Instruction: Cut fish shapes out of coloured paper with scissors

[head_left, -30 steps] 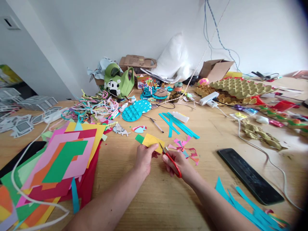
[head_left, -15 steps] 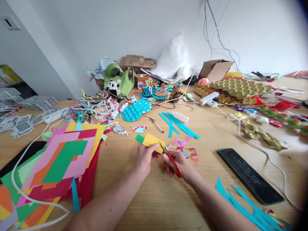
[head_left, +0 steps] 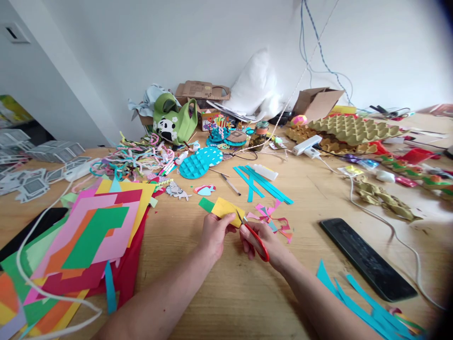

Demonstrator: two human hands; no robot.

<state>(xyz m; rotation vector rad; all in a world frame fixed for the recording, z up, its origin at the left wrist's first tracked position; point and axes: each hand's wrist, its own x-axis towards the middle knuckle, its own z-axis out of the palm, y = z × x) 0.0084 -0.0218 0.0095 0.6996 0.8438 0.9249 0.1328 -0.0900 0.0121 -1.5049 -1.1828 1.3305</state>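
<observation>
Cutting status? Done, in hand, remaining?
Looks done: blue strips and loose scraps lie on the table.

In hand: left hand holds yellow paper; right hand has the red-handled scissors at its edge.

Remaining: the yellow paper's main piece looks unsevered. The colored sheets sit aside; whether they need cutting, can't tell.

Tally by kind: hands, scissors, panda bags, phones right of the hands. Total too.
Bare hands, left hand and right hand: 2
Red-handled metal scissors: 1
Green panda-print bag: 1
Black rectangular phone: 1
Total: 5
</observation>
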